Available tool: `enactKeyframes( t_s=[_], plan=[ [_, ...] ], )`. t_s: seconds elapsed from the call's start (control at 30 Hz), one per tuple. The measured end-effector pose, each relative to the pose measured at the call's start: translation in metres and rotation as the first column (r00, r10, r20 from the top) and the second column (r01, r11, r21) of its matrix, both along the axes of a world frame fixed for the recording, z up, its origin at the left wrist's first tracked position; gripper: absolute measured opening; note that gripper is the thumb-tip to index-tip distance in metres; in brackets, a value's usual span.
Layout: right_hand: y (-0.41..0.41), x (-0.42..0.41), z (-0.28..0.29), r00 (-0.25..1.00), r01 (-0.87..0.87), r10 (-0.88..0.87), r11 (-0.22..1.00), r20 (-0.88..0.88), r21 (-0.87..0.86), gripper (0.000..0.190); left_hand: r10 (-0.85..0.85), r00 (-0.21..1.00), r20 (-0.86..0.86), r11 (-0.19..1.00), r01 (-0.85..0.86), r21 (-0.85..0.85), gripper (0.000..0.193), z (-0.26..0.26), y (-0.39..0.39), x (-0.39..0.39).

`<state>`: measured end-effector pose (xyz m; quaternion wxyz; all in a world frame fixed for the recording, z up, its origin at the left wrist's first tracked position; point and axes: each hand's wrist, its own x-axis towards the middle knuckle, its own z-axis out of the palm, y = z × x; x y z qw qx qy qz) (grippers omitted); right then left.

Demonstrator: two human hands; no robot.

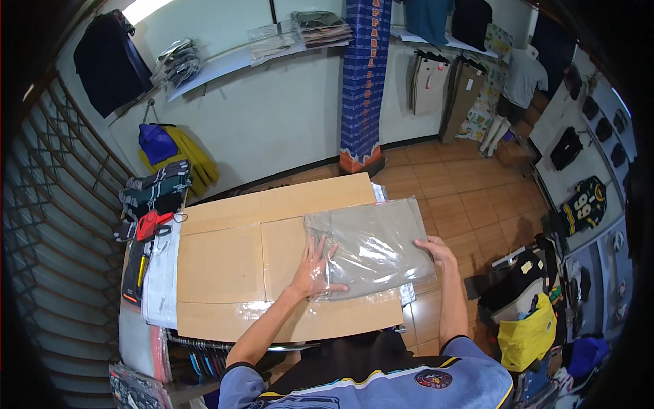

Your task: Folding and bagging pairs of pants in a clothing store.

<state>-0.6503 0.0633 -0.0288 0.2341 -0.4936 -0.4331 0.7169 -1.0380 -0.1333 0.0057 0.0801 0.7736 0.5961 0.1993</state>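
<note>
A folded khaki-grey garment point(375, 245) in a clear plastic bag lies over the right part of a cardboard sheet point(219, 266), its right end reaching past the sheet's edge. My left hand point(314, 271) rests on the left end of the package with the fingers spread. Whether some of those fingers are under the loose plastic, I cannot tell. At the package's right edge my right hand point(437, 249) grips it, thumb on top and the other fingers mostly hidden. Glare on the plastic covers part of the cloth.
Left of the cardboard lie a red tape dispenser point(153, 224), a yellow cutter point(141, 271) and a stack of folded clothes point(156, 189). A blue pillar point(364, 87) stands beyond the table. Piled clothes, including a yellow garment point(529, 332), sit at the right. A metal folding gate point(66, 245) lines the left.
</note>
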Motion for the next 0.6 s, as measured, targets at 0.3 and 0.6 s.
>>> enactKeyframes(
  t_s=[0.3,0.6],
  plan=[
    [-0.002,-0.018,0.02,0.999,-0.042,0.042,0.999,0.017,0.014,0.056,0.428,0.896,0.119,0.896,-0.438,0.074,0.105,-0.004,0.017,0.006],
    [-0.008,-0.02,0.044,0.999,0.03,-0.035,0.988,0.033,0.151,0.037,0.263,0.96,0.097,0.962,-0.268,0.042,0.093,-0.006,0.025,-0.008]
  ],
)
